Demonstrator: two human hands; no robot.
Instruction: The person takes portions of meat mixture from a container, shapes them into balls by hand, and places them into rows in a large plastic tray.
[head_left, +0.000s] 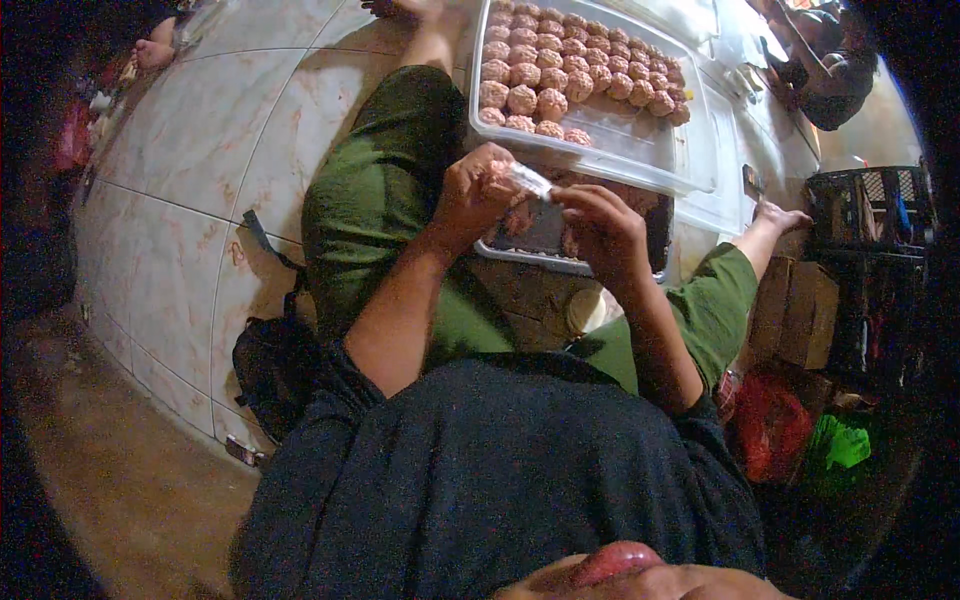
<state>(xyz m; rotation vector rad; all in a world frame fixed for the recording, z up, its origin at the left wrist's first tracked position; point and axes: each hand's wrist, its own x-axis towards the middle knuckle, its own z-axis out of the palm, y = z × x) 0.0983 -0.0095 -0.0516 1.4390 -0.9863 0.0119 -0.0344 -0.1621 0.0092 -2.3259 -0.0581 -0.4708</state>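
My left hand (476, 191) holds a small clear plastic wrapper (529, 181) with something pinkish at its near end. At the wrapper's other end, the fingertips of my right hand (606, 221) pinch it. Both hands are over a shallow tray (529, 259) with a pale rim and dark inside, partly hidden by my hands and forearms. Just beyond them stands a clear plastic container (637, 166) with rows of round, bumpy, pinkish balls (551, 103). Its near right part shows bare bottom.
My legs in green trousers lie on both sides of the tray. A round pale-topped container (586, 310) sits between them. A black bag (274, 375) is at left; a cardboard box (802, 311), black crates (870, 217) and a red bag (769, 424) are at right. Another person (832, 82) is at upper right.
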